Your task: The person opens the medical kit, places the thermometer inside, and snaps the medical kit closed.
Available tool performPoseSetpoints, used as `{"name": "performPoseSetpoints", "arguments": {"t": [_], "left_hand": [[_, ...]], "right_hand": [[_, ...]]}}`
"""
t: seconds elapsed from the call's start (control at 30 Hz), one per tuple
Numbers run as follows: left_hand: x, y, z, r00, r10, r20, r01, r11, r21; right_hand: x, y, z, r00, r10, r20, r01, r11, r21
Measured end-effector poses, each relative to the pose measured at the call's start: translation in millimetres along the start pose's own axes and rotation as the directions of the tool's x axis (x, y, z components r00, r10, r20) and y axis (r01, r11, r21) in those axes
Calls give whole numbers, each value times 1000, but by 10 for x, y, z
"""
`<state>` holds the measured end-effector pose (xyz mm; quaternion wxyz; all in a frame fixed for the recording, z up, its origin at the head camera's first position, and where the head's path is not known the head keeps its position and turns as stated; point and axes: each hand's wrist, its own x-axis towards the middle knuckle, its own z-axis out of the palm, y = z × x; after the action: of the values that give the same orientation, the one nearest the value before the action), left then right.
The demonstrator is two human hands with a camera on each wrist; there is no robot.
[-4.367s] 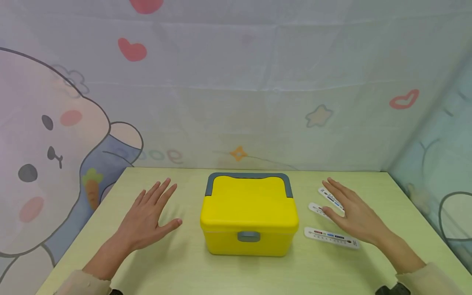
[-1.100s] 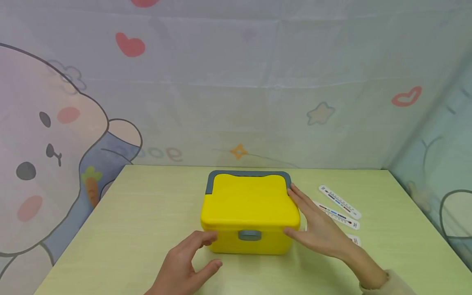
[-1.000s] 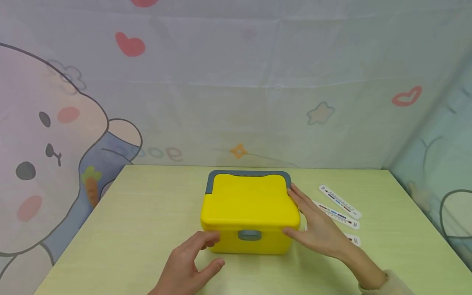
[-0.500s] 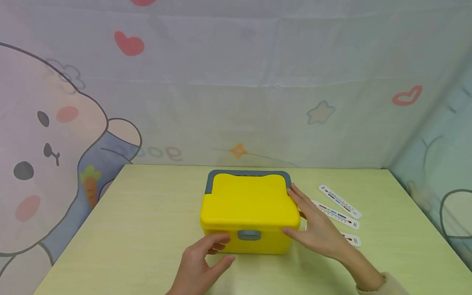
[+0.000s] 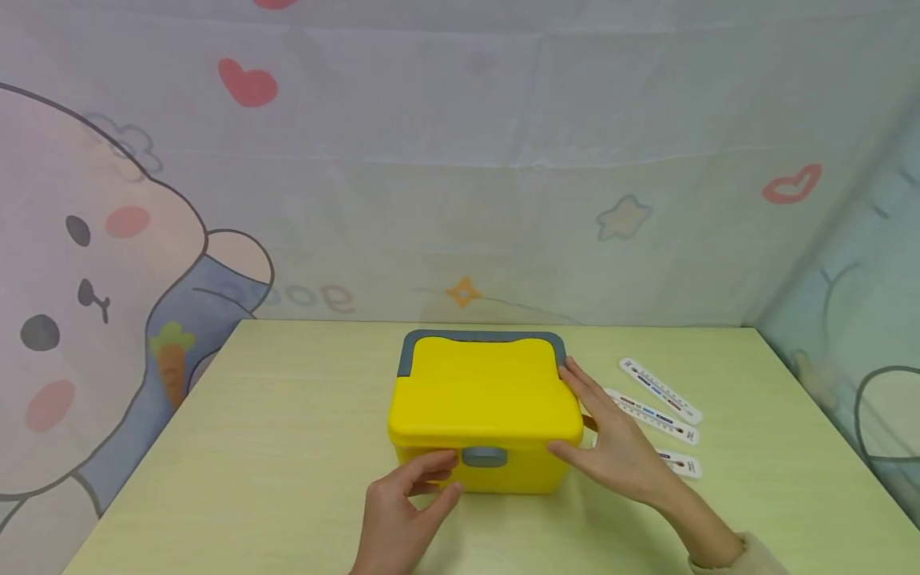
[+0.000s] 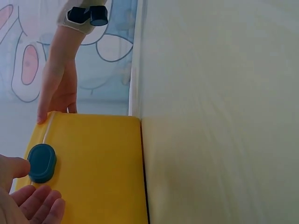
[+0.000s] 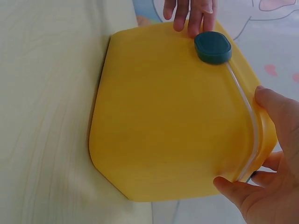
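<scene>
A yellow lidded box (image 5: 489, 391) stands on the table with its lid down. It has a grey carrying handle (image 5: 485, 335) folded along the back of the lid and a grey latch (image 5: 485, 457) on the front. My right hand (image 5: 621, 451) grips the box at its right front corner, thumb on the front and fingers along the side, as the right wrist view shows. At the front left, my left hand (image 5: 402, 507) has its fingertips right beside the latch and its thumb held apart. In the left wrist view that thumb overlaps the latch's edge.
To the right of the box lie three white strips (image 5: 661, 390) printed with scales and coloured marks, partly behind my right hand. The pale table (image 5: 287, 431) ends at a cartoon-printed cloth (image 5: 402, 160) at the back. Its right edge meets another cloth (image 5: 855, 319).
Both hands have come in from either side of the box. Over the last second my left hand has slid right, up to the latch. My right hand stays at the corner.
</scene>
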<state>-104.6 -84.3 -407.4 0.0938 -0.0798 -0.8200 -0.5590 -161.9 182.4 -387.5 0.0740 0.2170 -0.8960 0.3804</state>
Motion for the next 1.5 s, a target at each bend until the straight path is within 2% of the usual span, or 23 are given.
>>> {"name": "performPoseSetpoints", "arguments": {"t": [0.27, 0.53, 0.73, 1.2, 1.5], "left_hand": [[8, 0, 73, 998, -30, -56, 28, 999, -44], [34, -14, 148, 988, -34, -149, 25, 998, -59], [45, -10, 208, 980, -77, -184, 61, 994, -88], [55, 33, 284, 958, -126, -257, 119, 992, -45], [60, 15, 334, 940, -98, -327, 97, 995, -18]], "right_hand": [[3, -15, 6, 1000, 2, 2, -2, 1000, 27], [-6, -34, 8, 1000, 5, 2, -5, 999, 53], [-13, -30, 17, 1000, 4, -10, -3, 999, 47], [-19, -28, 34, 1000, 14, -20, -13, 999, 45], [-22, -33, 34, 999, 27, -17, -26, 998, 61]]}}
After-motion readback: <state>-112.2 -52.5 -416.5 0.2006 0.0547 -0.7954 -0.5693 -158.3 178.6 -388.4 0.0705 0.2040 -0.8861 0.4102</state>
